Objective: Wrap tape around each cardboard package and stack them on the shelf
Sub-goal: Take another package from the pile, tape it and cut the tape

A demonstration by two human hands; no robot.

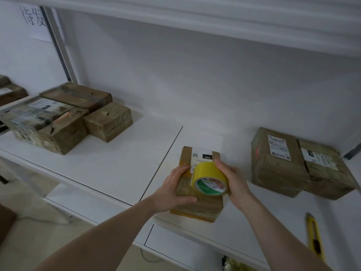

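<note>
The right hand [232, 180] is gripping a roll of yellow tape [210, 179], fingers curled over its outer rim, and is holding it against the top of a small cardboard package [199, 204]; the left hand [173, 187] is clasping the package's left side, thumb lying along the near edge and fingers wrapping over the top; both bare forearms are reaching in from the lower edge of the view. The package is lying on a white shelf board [109, 167], just right of a seam between two boards, and is carrying a white label [202, 156] on its far end; the tape roll's core is showing green and white print. To the right, two larger labelled cardboard boxes [300, 165] are sitting side by side, touching, against the white back wall [195, 75]; a yellow utility knife [314, 239] is lying near the front edge on the right. Well apart on the left, a cluster of taped packages [64, 116] is resting on the shelf; an upper shelf [195, 14] is running overhead; a sheet with handwritten characters [35, 18] is hanging at the far left.
</note>
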